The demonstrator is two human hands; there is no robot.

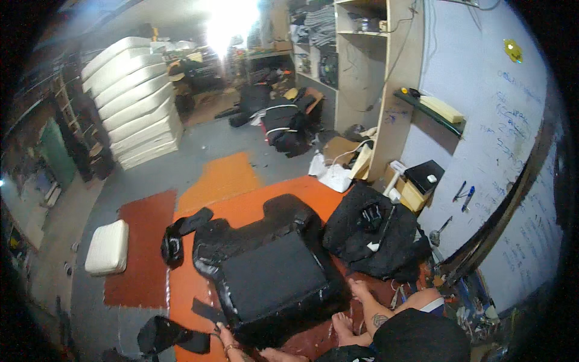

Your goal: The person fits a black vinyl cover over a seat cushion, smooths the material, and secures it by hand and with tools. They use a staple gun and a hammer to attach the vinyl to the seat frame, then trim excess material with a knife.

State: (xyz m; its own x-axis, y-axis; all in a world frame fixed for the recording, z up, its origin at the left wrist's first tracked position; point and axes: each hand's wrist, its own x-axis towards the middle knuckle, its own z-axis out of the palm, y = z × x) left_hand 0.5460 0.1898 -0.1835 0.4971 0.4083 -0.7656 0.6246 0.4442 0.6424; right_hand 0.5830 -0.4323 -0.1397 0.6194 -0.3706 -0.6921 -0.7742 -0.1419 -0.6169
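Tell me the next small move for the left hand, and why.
I'd probably draw the flat black strip in toward the black padded piece with the left hand: the strip sticks out past the piece's left side, and that hand is close by. The right hand is near the opposite side, farther from the strip.

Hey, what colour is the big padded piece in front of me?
The padded piece is black; it shows best in the head view.
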